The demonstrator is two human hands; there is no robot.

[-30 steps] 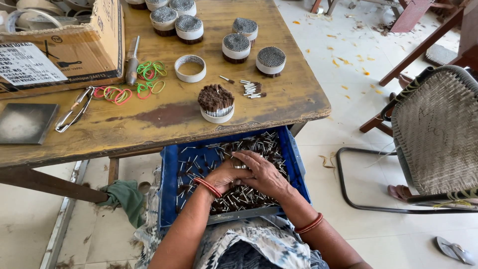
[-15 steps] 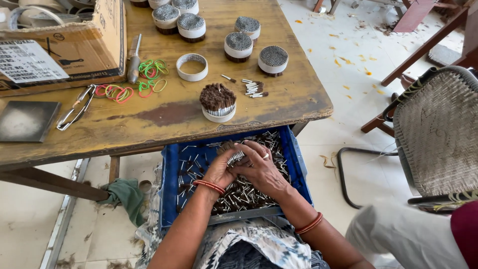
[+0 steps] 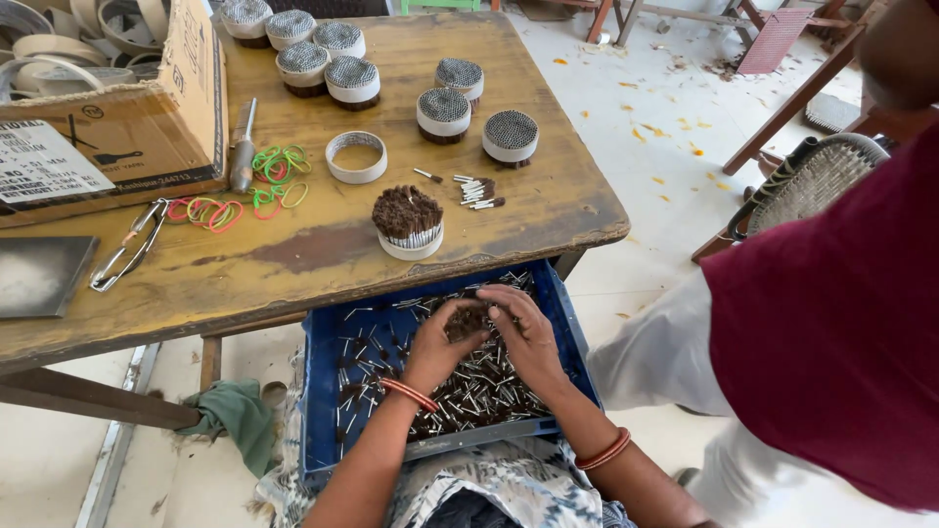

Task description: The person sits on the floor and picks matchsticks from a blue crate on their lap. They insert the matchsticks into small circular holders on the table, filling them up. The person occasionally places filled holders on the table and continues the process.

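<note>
Down at the near edge, a blue plastic crate (image 3: 328,391) is resting on the person's lap, over a patterned cloth (image 3: 509,484), and it is holding a loose heap of small metal-stemmed sticks with brown tips (image 3: 479,386). Both hands are working inside it. The left hand (image 3: 435,347) and the right hand (image 3: 523,332) are cupping together around a small bunch of sticks (image 3: 468,320), brown tips showing between the fingers; each grip is closing on that bunch, with the bunch sitting just above the heap near the crate's far wall. Red bangles are circling both wrists.

Beyond the crate, the wooden bench (image 3: 293,254) is carrying a filled white ring (image 3: 409,223), packed with brown-tipped sticks standing upright, near the front edge. Just past it, a few loose sticks (image 3: 474,189) are lying flat, and an empty white ring (image 3: 356,156) is sitting beside coloured rubber bands (image 3: 245,191). A metal tool (image 3: 242,147) is lying next to a cardboard box (image 3: 108,127), which is holding more white rings. Further back, several packed bundles (image 3: 391,78) are standing with their grey stem ends up.

To the right, another person in a maroon top (image 3: 831,323) and pale trousers is standing close to the crate, with a woven chair (image 3: 802,186) behind.
</note>
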